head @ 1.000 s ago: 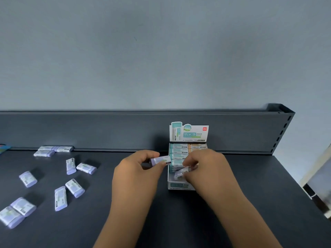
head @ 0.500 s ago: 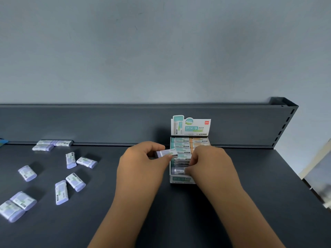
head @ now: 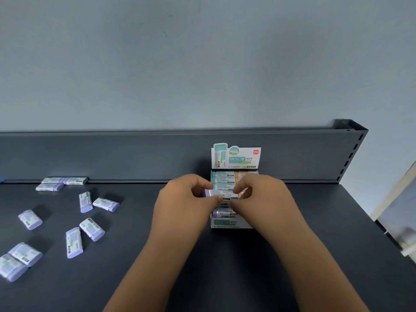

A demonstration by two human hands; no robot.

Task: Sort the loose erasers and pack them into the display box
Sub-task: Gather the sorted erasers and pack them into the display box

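- Pinching one purple eraser [head: 213,192] by its ends: left hand [head: 182,203] and right hand [head: 263,199], both closed on it.
- Eraser hovers over display box [head: 231,222].
- Loose erasers [head: 86,201] lie well left.

White cardboard display box [head: 233,222] with a teal-printed upright header card stands at the far edge of the surface, right of centre. Inside, teal-sleeved erasers [head: 224,180] lie stacked in the left column, orange-sleeved ones [head: 244,174] in the right; a lilac eraser [head: 222,213] lies at the near end. One lilac eraser in a white printed sleeve [head: 216,193] is held level above the box. Loose lilac erasers [head: 86,229] lie scattered flat at left; three more [head: 64,181] sit along the far edge.
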